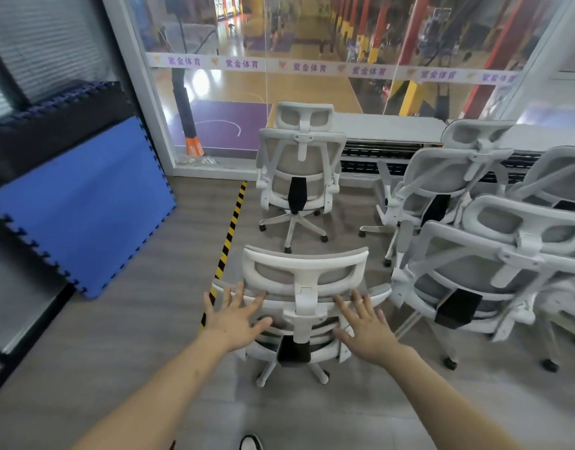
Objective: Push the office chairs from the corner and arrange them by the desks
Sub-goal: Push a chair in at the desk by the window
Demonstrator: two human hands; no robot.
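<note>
Both grips are spread flat with straight fingers: the left hand (234, 319) and right hand (365, 329) sit at the backrest top of the nearest white office chair (304, 287), either side of its headrest post; contact is unclear. A second chair (299, 167) stands beyond them.

white mesh office chairs (304, 306), upright
</note>
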